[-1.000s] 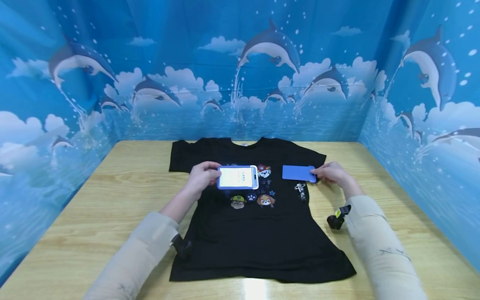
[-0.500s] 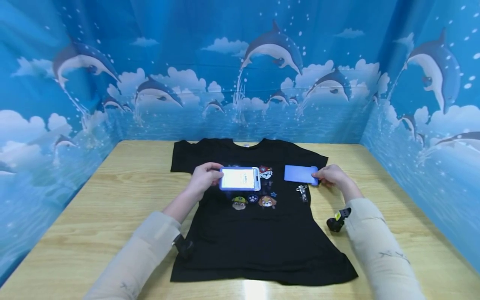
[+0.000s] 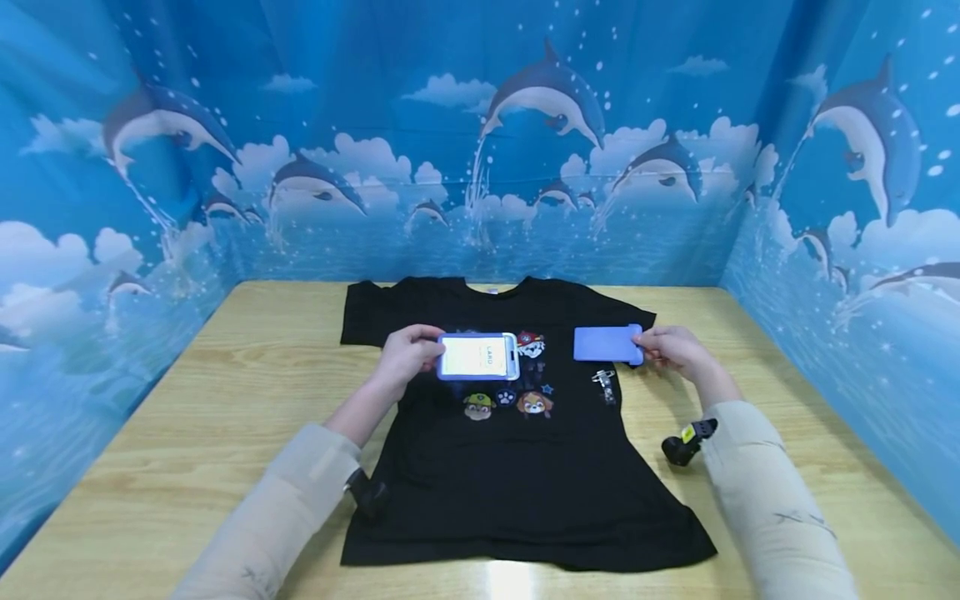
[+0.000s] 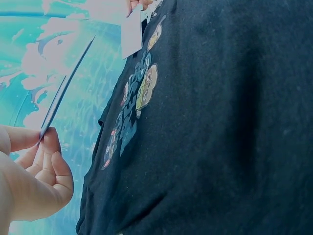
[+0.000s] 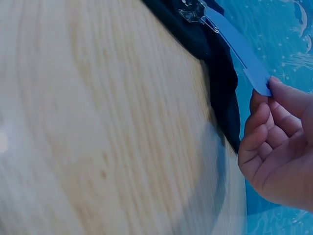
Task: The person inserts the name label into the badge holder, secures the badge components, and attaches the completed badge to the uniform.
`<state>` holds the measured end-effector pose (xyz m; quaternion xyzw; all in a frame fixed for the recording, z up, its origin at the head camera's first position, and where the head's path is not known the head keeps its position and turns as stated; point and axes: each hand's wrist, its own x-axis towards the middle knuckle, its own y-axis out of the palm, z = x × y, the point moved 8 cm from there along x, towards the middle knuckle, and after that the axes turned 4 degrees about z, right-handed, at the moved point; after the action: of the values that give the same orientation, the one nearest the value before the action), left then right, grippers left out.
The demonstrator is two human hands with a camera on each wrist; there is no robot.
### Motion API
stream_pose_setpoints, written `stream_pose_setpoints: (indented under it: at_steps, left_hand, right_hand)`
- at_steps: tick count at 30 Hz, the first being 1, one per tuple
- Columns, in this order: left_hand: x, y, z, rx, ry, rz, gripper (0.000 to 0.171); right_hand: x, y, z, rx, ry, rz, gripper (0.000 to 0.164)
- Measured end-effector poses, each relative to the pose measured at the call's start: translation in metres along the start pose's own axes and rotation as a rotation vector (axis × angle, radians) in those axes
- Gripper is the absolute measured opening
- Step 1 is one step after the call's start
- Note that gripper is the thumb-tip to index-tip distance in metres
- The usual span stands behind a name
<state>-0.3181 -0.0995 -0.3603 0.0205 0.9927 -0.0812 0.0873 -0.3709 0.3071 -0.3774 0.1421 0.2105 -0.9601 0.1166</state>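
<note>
Pinching card holder [image 3: 477, 357] by its end with left hand [image 3: 405, 358], above black T-shirt [image 3: 517, 492]. Pinching likewise blue piece [image 3: 604, 343] by its wider end with right hand [image 3: 671, 346], now shifted slightly away from card holder; so, seemingly, leaving the two apart, not joined.

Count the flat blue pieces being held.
2: a blue-framed card holder in the left hand, over the black T-shirt; and a plain blue plate in the right hand, just beyond the metal clip in the head view.
</note>
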Motion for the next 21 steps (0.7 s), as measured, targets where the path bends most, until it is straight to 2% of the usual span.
stream_pose_setpoints:
  at_steps: [12,17,21]
  left_hand:
    - [-0.001,-0.002,0.000,0.009,-0.005,-0.002,0.030]
    - [0.001,-0.002,0.001,0.003,-0.003,-0.001,0.030]
    - [0.002,-0.003,0.002,-0.002,-0.003,-0.007,0.029]
  right_hand:
    - [-0.011,-0.014,0.001,0.081,0.012,-0.073,0.013]
    - [-0.015,-0.012,0.003,0.169,0.015,-0.051,0.007]
    - [-0.018,-0.008,0.007,0.233,0.013,-0.018,0.009]
